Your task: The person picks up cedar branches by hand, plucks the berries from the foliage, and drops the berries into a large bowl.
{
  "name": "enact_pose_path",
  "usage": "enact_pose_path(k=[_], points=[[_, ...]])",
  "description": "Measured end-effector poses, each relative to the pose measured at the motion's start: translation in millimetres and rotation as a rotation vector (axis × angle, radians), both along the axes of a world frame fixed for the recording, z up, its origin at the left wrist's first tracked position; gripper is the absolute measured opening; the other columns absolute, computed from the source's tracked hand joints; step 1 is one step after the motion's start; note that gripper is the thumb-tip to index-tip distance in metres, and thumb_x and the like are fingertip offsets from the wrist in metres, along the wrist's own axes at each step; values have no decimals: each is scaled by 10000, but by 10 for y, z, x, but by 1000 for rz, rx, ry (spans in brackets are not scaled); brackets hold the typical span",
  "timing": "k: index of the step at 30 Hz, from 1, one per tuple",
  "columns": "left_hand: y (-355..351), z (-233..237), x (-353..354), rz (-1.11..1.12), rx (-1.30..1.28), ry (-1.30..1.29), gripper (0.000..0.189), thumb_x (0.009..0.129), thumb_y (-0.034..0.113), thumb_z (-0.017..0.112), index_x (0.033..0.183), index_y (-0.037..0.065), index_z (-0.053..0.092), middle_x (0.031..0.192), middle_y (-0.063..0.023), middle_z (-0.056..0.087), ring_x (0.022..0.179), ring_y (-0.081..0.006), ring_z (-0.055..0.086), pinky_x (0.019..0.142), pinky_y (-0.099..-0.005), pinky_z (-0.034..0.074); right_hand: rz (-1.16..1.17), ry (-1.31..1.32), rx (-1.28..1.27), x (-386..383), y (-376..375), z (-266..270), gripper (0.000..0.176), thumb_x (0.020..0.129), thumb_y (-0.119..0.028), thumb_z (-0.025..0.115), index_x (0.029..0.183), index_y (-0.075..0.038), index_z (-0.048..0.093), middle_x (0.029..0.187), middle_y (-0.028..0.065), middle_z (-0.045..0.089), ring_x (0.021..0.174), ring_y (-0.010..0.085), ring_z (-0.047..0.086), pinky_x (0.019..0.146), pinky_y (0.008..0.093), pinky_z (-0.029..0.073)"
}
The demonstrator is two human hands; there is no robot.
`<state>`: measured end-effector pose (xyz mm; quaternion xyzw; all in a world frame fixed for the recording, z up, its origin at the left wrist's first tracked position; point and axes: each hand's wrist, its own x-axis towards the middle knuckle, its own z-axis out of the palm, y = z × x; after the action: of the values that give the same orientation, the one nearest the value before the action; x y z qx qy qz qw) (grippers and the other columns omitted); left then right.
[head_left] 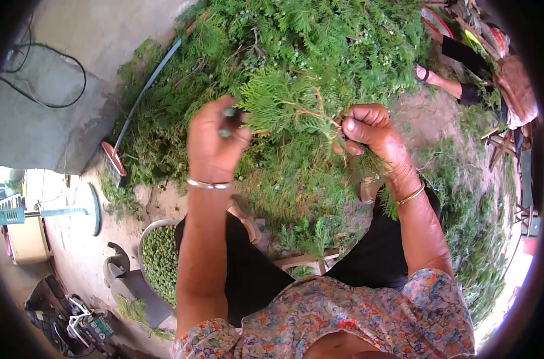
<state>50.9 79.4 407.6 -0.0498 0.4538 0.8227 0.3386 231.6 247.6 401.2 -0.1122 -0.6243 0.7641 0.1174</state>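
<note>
A leafy green sprig [284,102] with orange-brown stems hangs between my two hands. My right hand [367,131], with a gold bangle at the wrist, pinches the stem end of this sprig. On the sprig's leafy side is my left hand [218,134], its fingers curled round small green cones [229,115]; a silver bangle is on that wrist. My left hand is slightly blurred. Behind and below both hands lies a large heap of cut green branches [212,78]. A round basin [159,263] full of small green cones stands beside my left leg.
A broom [117,157] with a long handle leans on the heap at the left. A fan [92,209] and a grey dustpan-like object [143,296] are at the lower left. Another person's foot [424,75] shows at the upper right.
</note>
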Motion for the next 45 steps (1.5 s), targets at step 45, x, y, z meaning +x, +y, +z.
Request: enact_pose_path(k=[45], points=[[30, -550, -310, -60, -109, 274, 146, 815, -50, 533, 953, -97, 523, 894, -168, 542, 762, -184, 518, 608, -236, 477, 251, -224, 289, -54, -147, -212, 145, 842, -146, 640, 879, -7, 650, 664, 10, 597, 623, 62, 510, 594, 219, 432]])
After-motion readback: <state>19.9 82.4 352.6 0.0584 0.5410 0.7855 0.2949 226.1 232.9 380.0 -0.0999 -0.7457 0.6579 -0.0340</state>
